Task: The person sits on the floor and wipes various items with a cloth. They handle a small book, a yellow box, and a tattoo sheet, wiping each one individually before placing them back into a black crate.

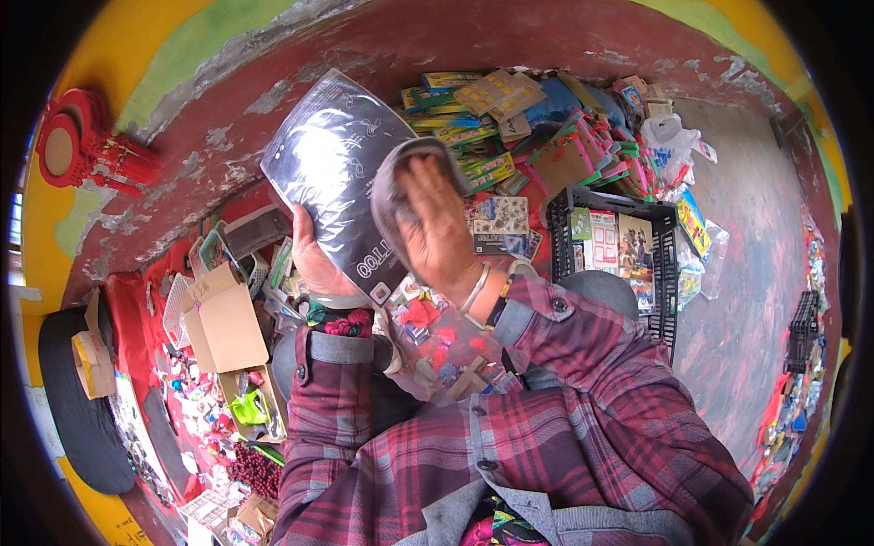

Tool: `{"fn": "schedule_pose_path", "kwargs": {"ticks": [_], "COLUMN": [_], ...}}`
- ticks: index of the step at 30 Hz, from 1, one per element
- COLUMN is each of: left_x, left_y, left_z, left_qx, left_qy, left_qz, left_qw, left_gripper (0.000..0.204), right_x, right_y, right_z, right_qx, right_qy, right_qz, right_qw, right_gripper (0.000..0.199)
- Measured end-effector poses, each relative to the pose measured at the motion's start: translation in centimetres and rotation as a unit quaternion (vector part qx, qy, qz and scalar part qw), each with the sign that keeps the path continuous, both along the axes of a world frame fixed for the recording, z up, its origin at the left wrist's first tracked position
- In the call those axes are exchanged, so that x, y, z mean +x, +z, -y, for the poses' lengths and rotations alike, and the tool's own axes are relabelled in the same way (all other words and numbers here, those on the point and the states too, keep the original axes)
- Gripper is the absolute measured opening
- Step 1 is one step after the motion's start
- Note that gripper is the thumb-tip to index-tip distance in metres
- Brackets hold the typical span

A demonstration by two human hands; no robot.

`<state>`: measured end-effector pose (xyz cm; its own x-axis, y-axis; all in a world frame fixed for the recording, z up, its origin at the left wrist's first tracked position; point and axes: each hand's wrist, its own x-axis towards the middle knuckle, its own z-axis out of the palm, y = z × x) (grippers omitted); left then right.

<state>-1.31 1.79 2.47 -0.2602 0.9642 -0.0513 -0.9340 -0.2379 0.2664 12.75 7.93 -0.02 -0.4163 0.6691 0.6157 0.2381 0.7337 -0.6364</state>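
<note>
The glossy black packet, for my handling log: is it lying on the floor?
No, the left hand holds the glossy black packet up by its edge, while the right hand is on a grey cloth.

The maroon wall [583, 41] peels; the floor [737, 209] is grey.

Head view: left unit of a side-by-side fisheye pair on the wearer's head, upright, unmirrored. Looks down over the wearer's own maroon-and-grey plaid cloth jacket [473, 446], lower centre, close in. Bare left hand [312, 250] and bare right hand [437, 218] sit near lens, around mid-frame. Faces peeling dark-red painted wall [583, 41], farther out, bowed across top. Scuffed grey floor [728, 227] at right. Very wide field, black rim vignette.
</note>
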Motion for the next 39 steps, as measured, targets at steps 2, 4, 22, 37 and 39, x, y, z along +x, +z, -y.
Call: {"fn": "schedule_pose_path", "kwargs": {"ticks": [2, 4, 22, 37, 39], "left_x": [0.1, 0.1, -0.7, 3.3, 4.7], "left_y": [0.1, 0.1, -0.1, -0.7, -1.1], "left_z": [0.0, 0.0, 0.3, 0.2, -0.1], "left_qx": [-0.009, 0.010, 0.007, 0.021, 0.008], "left_qy": [-0.009, -0.020, 0.046, 0.039, 0.047], "left_qz": [-0.016, -0.013, -0.009, -0.024, -0.018], "left_qw": [1.000, 1.000, 0.999, 0.999, 0.999], "left_gripper": [0.054, 0.054, 0.042, 0.056, 0.056], "right_x": [-0.2, -0.2, 2.6, 0.8, 0.4], "right_y": [-0.3, -0.2, 0.8, 1.9, 1.9], "right_z": [-1.7, -2.7, -5.5, 0.3, -1.2], "right_qx": [-0.088, -0.240, -0.142, 0.127, 0.131], "right_qy": [0.004, 0.008, -0.100, 0.201, 0.128], "right_qz": [-0.085, -0.160, -0.016, 0.136, 0.126], "right_qw": [0.992, 0.958, 0.985, 0.962, 0.975], "right_gripper": [0.048, 0.042, 0.026, 0.056, 0.053]}}
